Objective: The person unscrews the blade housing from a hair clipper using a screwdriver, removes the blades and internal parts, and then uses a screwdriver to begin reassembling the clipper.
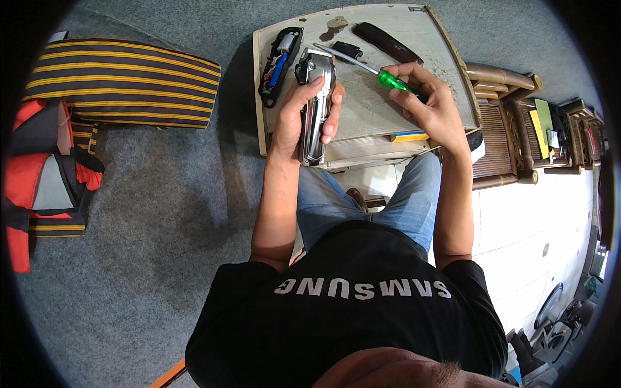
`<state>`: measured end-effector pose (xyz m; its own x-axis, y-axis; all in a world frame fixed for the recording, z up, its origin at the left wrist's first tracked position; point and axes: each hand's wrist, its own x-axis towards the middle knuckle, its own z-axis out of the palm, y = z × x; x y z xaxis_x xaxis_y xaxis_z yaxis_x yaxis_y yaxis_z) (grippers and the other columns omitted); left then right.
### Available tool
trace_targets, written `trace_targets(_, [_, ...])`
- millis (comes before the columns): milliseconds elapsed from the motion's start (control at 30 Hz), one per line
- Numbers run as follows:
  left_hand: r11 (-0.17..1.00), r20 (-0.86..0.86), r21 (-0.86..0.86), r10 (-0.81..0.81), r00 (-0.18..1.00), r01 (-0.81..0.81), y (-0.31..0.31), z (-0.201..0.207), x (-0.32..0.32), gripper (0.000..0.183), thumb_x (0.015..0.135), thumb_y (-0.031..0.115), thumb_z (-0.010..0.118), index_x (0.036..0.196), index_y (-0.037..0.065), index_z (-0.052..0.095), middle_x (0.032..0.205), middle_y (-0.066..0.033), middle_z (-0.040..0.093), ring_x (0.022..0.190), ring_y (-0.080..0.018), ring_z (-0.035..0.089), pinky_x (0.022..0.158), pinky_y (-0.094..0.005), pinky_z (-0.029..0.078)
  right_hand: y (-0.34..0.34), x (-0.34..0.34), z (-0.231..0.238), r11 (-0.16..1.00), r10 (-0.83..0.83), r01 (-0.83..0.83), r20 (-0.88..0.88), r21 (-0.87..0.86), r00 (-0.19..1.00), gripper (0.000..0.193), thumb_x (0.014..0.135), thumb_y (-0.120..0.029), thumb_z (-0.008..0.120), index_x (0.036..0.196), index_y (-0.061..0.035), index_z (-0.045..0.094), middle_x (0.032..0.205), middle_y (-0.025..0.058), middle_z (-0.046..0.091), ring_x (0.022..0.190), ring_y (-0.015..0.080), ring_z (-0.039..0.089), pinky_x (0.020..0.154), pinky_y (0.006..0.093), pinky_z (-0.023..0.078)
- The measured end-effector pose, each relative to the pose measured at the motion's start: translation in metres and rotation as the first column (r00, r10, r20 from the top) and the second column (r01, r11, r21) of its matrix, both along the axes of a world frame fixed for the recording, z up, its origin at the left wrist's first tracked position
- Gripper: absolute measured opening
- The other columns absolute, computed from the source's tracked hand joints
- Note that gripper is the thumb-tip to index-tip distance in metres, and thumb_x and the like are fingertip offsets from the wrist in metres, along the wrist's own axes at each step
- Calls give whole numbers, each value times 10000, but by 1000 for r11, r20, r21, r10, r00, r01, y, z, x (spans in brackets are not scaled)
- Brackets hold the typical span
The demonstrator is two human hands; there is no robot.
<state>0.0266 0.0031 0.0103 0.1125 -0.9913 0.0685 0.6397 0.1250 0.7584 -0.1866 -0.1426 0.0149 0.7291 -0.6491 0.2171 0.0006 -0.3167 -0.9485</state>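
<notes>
My left hand [289, 123] is wrapped round a shiny silver hair clipper [313, 132], which stands nearly upright in the view with its blade end away from me. In my right hand [432, 107] is a screwdriver with a green handle [392, 81], held between thumb and fingers. Its thin shaft points left, and the tip is close to the clipper's blade end; whether it touches cannot be told. Left of the clipper lies an open black housing [279, 68] with a blue battery, a motor and wires. Behind the screwdriver lie a small black part [347, 50] and a long dark brown piece [387, 43].
The pale, stained table [362, 119] stands before my knees, with a yellow and blue item [409, 136] at its near edge. A striped cushioned seat [129, 81] with a red and black garment [45, 168] is at left. Bamboo furniture [495, 142] stands at right.
</notes>
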Motion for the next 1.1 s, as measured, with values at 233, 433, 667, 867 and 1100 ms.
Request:
trace_targets(233, [1000,-5,-17,21,1000,-21,-1,3,-3,457,1063,299,557,1409,22,442,925,-110,579,515,-107,574,402,-238,498,0,0,0,1000,-8,7,-9,-29,1000,326,964,-91,706,1275,4,678,1068,76,754,967,99,675,874,251,536])
trace_targets(433, [1000,-11,-11,18,1000,-19,0,2,-2,463,1064,299,558,1418,24,439,925,-110,579,512,-106,570,400,-238,492,2,0,3,1000,-5,5,-5,12,1000,328,967,-88,701,1280,7,675,1071,80,755,973,102,680,873,253,541])
trace_targets(667, [1000,-20,-15,20,1000,-20,0,1,-2,470,1062,299,562,1426,29,438,927,-110,579,507,-106,567,394,-235,488,2,0,2,1000,-7,7,-21,-4,1000,330,968,-94,700,1280,11,674,1075,84,755,980,112,691,873,260,548])
trace_targets(867, [1000,-23,-17,17,1000,-18,-1,1,-2,453,1064,300,558,1413,34,444,924,-106,583,515,-98,578,398,-234,497,1,0,2,1000,-7,7,-14,-15,1000,334,963,-101,709,1276,11,675,1082,89,755,1000,122,692,906,271,545])
trace_targets(1100, [1000,4,-9,20,1000,-20,0,2,-2,399,1070,305,552,1361,46,463,911,-94,590,524,-94,588,403,-232,504,1,0,1,1000,-8,8,-8,-6,1000,329,960,-104,715,1268,7,680,1077,87,753,996,121,686,907,272,538])
